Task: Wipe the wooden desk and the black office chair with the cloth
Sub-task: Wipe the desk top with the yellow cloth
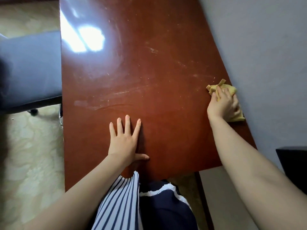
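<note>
Two bare hands are on the reddish-brown wooden desk (149, 63), which runs up the middle of the frame; at the far left the black office chair (28, 70) stands just beside the desk's left edge, its padded part level with the upper half of the top; below it lies a pale patterned floor (33, 155); a bright glare sits on the desk's upper left, with pale smears and scratches across the centre; in the lower middle the left hand (124, 141) lies flat on the wood, palm down, fingers straight and spread, holding nothing; below it shows striped clothing (121, 196); at centre right the right hand (224, 103) presses down on the crumpled yellow cloth (231, 89), fingers curled over it, at the desk's right edge; just beyond is a grey wall (265, 47).
</note>
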Available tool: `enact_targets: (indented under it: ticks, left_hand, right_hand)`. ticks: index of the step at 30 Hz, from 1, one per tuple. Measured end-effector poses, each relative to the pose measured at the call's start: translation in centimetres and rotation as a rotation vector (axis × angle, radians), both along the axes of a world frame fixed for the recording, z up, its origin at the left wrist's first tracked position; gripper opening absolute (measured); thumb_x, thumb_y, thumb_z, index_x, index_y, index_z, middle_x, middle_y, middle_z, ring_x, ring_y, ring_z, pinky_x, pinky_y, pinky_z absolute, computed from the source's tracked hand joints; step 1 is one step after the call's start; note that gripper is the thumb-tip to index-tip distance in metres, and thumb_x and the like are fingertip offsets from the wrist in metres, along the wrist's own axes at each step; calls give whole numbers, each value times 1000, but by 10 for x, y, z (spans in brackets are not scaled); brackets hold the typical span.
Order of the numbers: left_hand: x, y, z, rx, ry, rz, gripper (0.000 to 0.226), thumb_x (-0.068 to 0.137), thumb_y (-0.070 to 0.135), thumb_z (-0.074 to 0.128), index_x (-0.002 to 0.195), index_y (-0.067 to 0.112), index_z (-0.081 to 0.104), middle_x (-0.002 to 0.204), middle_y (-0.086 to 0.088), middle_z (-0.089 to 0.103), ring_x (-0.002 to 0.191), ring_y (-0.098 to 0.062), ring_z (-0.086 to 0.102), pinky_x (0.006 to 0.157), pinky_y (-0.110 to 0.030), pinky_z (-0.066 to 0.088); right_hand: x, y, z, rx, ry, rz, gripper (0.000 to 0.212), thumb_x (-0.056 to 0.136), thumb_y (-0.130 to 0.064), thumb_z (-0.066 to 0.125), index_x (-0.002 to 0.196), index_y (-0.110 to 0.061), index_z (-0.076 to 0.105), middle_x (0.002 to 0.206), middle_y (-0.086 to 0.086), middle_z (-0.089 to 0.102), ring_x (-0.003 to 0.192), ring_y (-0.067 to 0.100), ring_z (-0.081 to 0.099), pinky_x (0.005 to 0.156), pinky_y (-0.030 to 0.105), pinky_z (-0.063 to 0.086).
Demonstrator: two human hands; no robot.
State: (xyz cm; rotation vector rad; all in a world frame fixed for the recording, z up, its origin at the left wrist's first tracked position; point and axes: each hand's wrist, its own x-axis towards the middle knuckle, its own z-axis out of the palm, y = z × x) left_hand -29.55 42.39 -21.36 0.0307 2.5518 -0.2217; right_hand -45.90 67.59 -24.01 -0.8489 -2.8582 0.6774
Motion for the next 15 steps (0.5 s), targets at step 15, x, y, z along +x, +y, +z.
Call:
enact_targets:
  ticks: [15]
  left_hand:
    - [1,-3,0,5,14,8,125,65,89,38,149,17,-21,156,-24,-12,143,-46,-1,112,-61,4]
  right_hand:
    - [139,-92,-15,84,111,851,29,86,-36,58,113,-38,67,115,-6,65,112,23,55,106,46,29]
